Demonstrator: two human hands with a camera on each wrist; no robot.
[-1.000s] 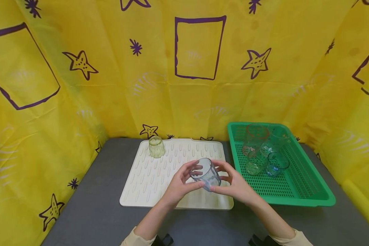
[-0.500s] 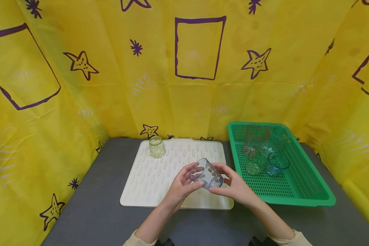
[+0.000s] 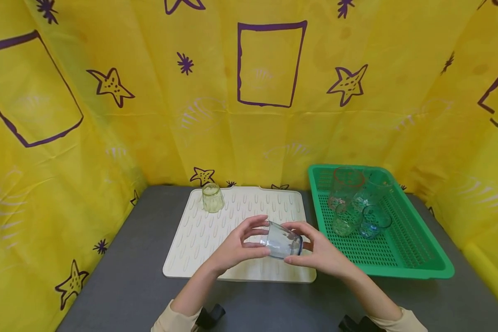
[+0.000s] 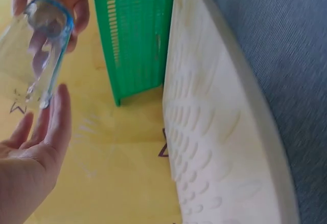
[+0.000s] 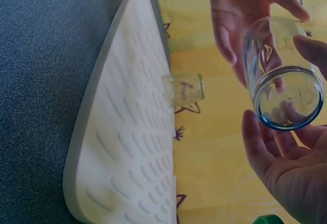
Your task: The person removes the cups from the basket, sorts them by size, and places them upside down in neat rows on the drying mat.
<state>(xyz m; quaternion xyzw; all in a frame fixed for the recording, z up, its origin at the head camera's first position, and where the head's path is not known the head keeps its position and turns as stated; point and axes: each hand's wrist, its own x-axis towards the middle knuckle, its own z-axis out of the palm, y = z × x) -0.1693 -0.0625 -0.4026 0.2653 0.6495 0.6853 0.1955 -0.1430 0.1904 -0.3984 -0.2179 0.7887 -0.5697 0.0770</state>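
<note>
A clear, bluish drinking glass lies tilted in the air above the white ribbed drying mat, its mouth toward the left and its base toward the right. My right hand grips it near the base, thumb in front and fingers behind. At the mouth end, my left hand has its fingers spread loosely. In the left wrist view the fingers are fairly straight, with the tips right at the glass; the right wrist view shows that thumb standing off from it.
A yellowish-green glass stands upside down at the mat's back left. On the right, a green basket contains several glasses, among them a red-rimmed one and a blue one. A yellow patterned curtain hangs behind the dark grey table.
The glass has tipped further onto its side, its mouth turning left and its base right. My left hand has loosened and shifted slightly left, while my right hand keeps its grip.
</note>
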